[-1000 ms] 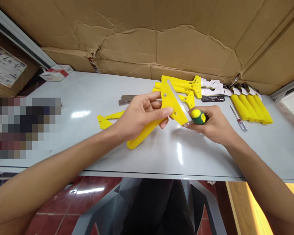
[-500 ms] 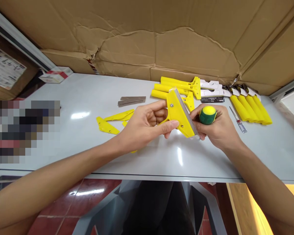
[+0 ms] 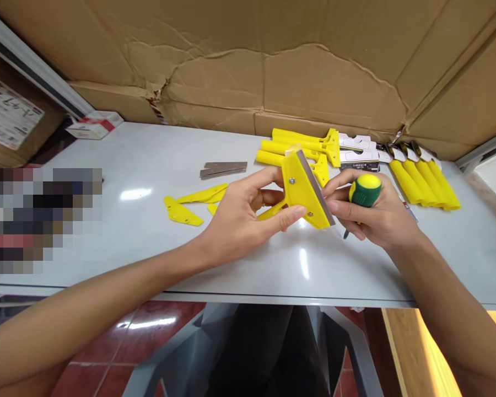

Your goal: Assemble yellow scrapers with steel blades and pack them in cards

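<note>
My left hand (image 3: 242, 218) is closed on a yellow scraper (image 3: 301, 190), its thumb pressed over the head near the lower screw. A metal blade (image 3: 316, 186) runs along the scraper's right edge, and two screws show on the face. In my right hand (image 3: 386, 215) is a screwdriver (image 3: 366, 190) with a green and yellow handle; its dark shaft points down below the fingers. The thumb and forefinger of that hand are at the blade's edge. Behind the scraper lie several yellow scraper handles (image 3: 301, 144). Loose yellow head plates (image 3: 184, 210) rest left of my left hand.
Thin metal blades (image 3: 223, 169) lie on the grey table (image 3: 119, 242). Further right are white and black packages (image 3: 359, 160) and a row of yellow-handled scrapers (image 3: 425, 182). A cardboard sheet (image 3: 248, 66) stands along the back. A small box (image 3: 95, 124) sits at the back left.
My right hand has moved slightly right, and the screwdriver has tilted so its shaft shows below the fingers. The scraper has stayed nearly in place in my left hand.
</note>
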